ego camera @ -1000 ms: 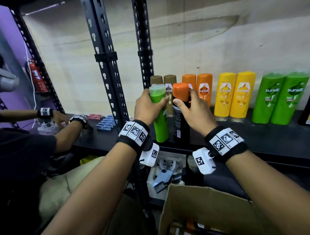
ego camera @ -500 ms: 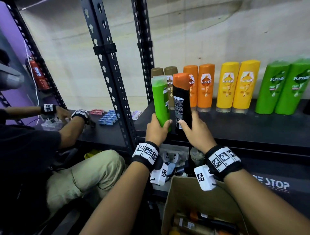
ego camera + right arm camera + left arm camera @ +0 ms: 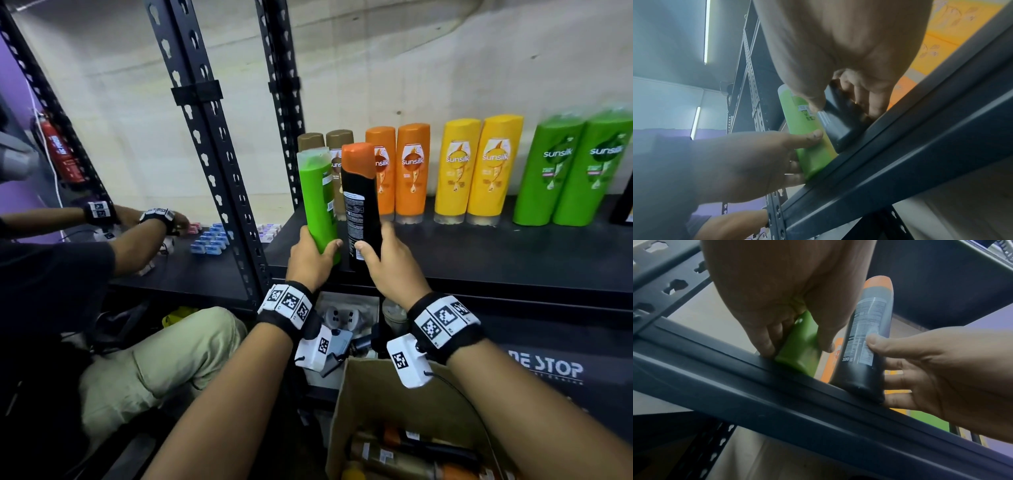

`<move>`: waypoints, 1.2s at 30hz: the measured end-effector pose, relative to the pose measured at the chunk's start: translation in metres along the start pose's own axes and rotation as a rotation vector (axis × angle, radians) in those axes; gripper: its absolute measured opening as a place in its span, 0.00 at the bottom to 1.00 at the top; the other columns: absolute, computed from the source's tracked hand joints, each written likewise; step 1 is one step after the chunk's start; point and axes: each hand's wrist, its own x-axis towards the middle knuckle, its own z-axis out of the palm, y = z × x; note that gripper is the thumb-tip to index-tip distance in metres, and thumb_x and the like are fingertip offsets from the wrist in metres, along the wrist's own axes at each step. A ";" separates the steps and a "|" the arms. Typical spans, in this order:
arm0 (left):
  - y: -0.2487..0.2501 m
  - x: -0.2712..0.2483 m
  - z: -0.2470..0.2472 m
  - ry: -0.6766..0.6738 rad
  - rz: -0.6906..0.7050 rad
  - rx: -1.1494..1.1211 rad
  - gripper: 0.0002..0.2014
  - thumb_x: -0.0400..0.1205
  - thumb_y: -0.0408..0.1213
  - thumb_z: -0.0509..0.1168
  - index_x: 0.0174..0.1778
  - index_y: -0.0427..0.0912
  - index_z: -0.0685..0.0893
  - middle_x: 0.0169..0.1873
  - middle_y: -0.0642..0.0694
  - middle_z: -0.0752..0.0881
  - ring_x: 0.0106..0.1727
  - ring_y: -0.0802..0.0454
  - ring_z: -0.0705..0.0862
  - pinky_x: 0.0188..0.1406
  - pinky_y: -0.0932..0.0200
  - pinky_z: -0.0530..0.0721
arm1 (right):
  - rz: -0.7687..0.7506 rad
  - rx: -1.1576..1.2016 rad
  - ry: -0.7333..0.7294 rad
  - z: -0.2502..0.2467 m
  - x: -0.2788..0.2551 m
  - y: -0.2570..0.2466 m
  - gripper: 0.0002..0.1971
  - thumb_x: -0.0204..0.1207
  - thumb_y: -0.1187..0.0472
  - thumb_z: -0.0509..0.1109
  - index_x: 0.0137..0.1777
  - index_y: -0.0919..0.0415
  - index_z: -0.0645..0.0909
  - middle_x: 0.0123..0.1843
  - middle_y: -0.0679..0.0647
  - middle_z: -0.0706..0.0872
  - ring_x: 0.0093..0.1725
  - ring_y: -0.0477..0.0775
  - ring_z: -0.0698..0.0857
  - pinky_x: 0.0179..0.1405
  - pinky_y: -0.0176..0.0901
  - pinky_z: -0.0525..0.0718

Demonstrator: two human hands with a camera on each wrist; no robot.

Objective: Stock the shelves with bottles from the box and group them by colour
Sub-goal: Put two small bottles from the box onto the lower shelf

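My left hand (image 3: 310,260) grips the base of a green bottle (image 3: 317,198) standing upright at the front edge of the black shelf (image 3: 479,267). Beside it, my right hand (image 3: 387,263) grips a black bottle with an orange cap (image 3: 361,202), its foot also on the shelf edge. The left wrist view shows the green bottle (image 3: 799,350) between fingers and thumb and the black bottle (image 3: 863,353) touching the shelf lip. Along the back wall stand brown (image 3: 325,144), orange (image 3: 397,171), yellow (image 3: 476,168) and green (image 3: 568,171) bottle pairs. The cardboard box (image 3: 370,404) below holds more bottles.
A black slotted upright (image 3: 212,164) rises left of the bottles. Another person (image 3: 68,274) sits at the left, hands at small blue packets (image 3: 210,241) on the neighbouring shelf. A red fire extinguisher (image 3: 60,150) hangs far left. Assorted items lie on the lower shelf under my wrists.
Both hands slid from the bottles' caps down to their bases. The two bottles stay upright at the shelf's front edge.
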 end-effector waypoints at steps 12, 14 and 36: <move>-0.017 0.051 0.000 0.016 -0.023 0.032 0.28 0.84 0.52 0.69 0.71 0.39 0.71 0.62 0.32 0.85 0.64 0.34 0.84 0.60 0.48 0.82 | 0.049 0.013 -0.053 0.029 0.024 -0.009 0.27 0.87 0.53 0.66 0.82 0.59 0.63 0.77 0.62 0.78 0.73 0.65 0.79 0.64 0.52 0.79; -0.018 0.058 0.000 0.020 -0.023 0.042 0.28 0.84 0.52 0.69 0.72 0.38 0.70 0.63 0.32 0.85 0.64 0.33 0.83 0.60 0.49 0.80 | 0.055 0.023 -0.043 0.034 0.027 -0.010 0.27 0.87 0.54 0.66 0.81 0.59 0.63 0.76 0.62 0.79 0.72 0.66 0.80 0.62 0.53 0.79; -0.030 0.074 0.019 0.148 -0.008 0.062 0.30 0.83 0.42 0.71 0.77 0.41 0.65 0.61 0.33 0.86 0.61 0.32 0.85 0.56 0.50 0.81 | 0.109 -0.067 -0.083 0.042 0.040 -0.003 0.31 0.83 0.53 0.69 0.83 0.54 0.61 0.69 0.64 0.84 0.64 0.69 0.84 0.56 0.57 0.85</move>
